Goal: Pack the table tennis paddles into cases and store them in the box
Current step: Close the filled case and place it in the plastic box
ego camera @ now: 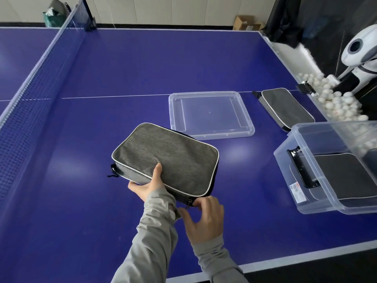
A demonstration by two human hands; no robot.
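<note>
A grey paddle case (169, 156) with white piping is tilted up off the blue table (81, 201). My left hand (146, 183) grips its near long edge, thumb on top and fingers underneath. My right hand (204, 215) pinches the zipper pull (189, 203) at the case's near corner. A clear plastic box (302, 193) stands at the right edge with a dark case (346, 176) lying inside it. Another grey case (287, 108) lies flat on the table behind the box. No bare paddle is visible.
The box's clear lid (210, 114) lies upside down in the middle of the table. The net (30, 92) runs along the left. A ball robot (359, 56) and a heap of white balls (334, 99) sit past the right edge.
</note>
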